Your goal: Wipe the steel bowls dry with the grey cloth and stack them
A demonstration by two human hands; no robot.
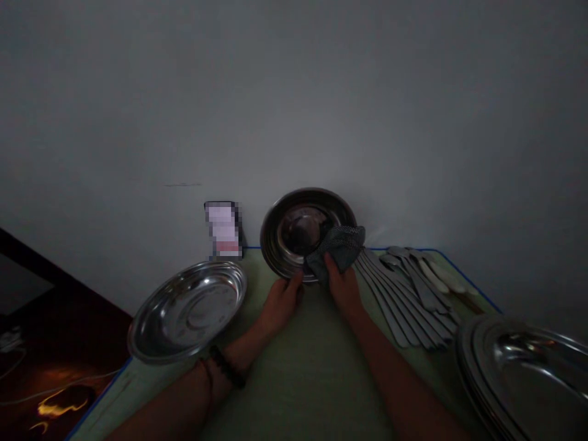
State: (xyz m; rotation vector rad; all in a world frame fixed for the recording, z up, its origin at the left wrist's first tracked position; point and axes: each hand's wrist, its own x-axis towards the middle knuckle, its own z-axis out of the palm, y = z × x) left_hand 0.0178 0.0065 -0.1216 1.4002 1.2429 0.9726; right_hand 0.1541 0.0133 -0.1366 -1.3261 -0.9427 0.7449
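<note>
The left hand [282,300] is clamped on the near rim of a shiny round steel bowl [301,228], tilted up at the far edge of the green, blue-edged counter [321,380]. The right hand [342,288] is closed around a crumpled dark-grey cloth [340,245] touching the bowl's right side. A wide silver metal dish [195,312] lies left, fanned silver metal cutlery [404,306] right.

A green desk [321,373] with blue edging [473,280] stands against a dimly lit grey wall [294,92] bearing a thin mark [182,184] at left, as an orange glow [57,410] catches the reddish floor [64,331], near left.
</note>
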